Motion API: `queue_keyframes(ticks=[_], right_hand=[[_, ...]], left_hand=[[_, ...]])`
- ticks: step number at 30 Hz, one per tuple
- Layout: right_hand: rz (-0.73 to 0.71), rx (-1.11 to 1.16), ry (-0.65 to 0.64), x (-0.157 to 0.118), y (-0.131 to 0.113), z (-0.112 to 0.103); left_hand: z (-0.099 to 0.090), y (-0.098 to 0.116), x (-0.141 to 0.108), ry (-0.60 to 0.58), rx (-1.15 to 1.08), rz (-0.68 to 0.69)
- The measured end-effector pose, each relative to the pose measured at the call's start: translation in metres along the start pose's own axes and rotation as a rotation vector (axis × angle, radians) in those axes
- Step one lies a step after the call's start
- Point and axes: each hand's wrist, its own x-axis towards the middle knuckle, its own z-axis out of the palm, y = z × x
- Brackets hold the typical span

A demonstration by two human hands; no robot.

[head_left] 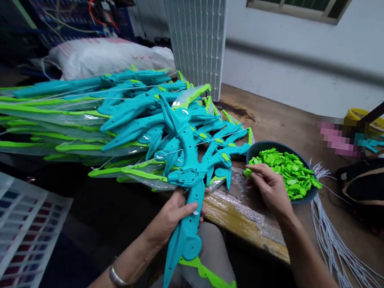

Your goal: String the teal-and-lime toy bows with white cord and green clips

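Observation:
My left hand [181, 209] is closed round the middle of a turquoise plastic toy bow [194, 197] with bright green limb parts, held upright over my lap. My right hand [267, 183] pinches a small green piece [248, 172] between thumb and fingertips, at the left edge of a dark round bowl [301, 200]. Many loose green pieces [283, 169] fill the bowl. Beside the held bow, a large pile of similar turquoise and green bows [129, 106] lies to the left, some with white strings.
A bundle of white cords [337, 250] lies on the wooden table [281, 118] at right. Behind stand a yellow basket [370, 120] and a ridged white panel [196, 35]. A white sack [107, 58] lies behind the pile; a white plastic crate [5, 227] is at lower left.

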Motion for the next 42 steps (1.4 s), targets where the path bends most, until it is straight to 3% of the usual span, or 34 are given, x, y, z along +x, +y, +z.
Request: queue_keyframes(ticks=[5,8,11,20,28,32,38,42], right_hand=[[0.023,0.393,-0.145,-0.029,-0.033,0.054],[0.09,0.457,-0.124,-0.041,-0.04,0.074],[0.134,0.438,-0.092,-0.049,-0.044,0.084],[-0.01,0.304,-0.046,-0.06,-0.059,0.087],[-0.193,-0.077,0.011,-0.063,-0.066,0.083],[-0.24,-0.159,0.069,-0.065,-0.067,0.082],[-0.305,-0.144,0.053,-0.063,-0.063,0.078],[-0.353,-0.074,0.112,-0.066,-0.054,0.083]], left_hand=[[0.009,-0.016,-0.002,-0.001,0.021,0.045],[0.015,-0.02,-0.006,0.041,0.036,0.037],[0.019,-0.023,-0.01,0.09,0.097,0.13],[0.02,-0.029,-0.018,0.054,0.213,0.19],[0.027,-0.011,-0.023,0.028,0.278,0.25],[0.031,-0.002,-0.024,0.028,0.301,0.293],[0.032,0.001,-0.027,0.043,0.347,0.343],[0.033,0.0,-0.027,0.045,0.336,0.364]])
